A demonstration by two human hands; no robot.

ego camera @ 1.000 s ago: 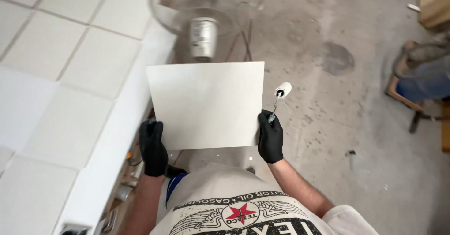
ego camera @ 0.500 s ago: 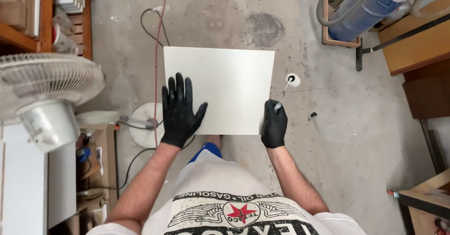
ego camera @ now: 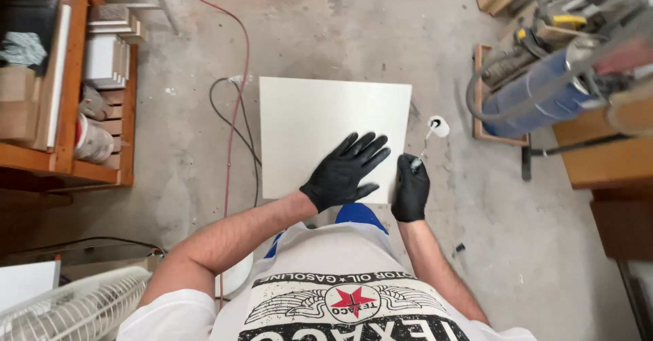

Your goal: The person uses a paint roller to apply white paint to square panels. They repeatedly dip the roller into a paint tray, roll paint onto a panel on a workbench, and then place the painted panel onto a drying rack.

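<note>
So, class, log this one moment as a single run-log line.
left hand: flat on white panel | right hand: grips panel edge and small roller | setting: concrete floor, blue vacuum right

Brightness: even, soft daylight over the concrete floor (ego camera: 326,28); nothing dim but the lower left corner
Source: I cannot tell where it comes from; it seems diffuse, from above
Shadows: faint; a soft one under my left hand (ego camera: 345,171) on the white panel (ego camera: 320,123); darker under the wooden shelf (ego camera: 102,171)
Glare: the panel is pale but not blown out; slight sheen on my black gloves
Blur: the blue machine (ego camera: 537,96) and things at the right edge smear; the fan (ego camera: 75,307) is soft
Distortion: wide lens; edges bow outward
</note>
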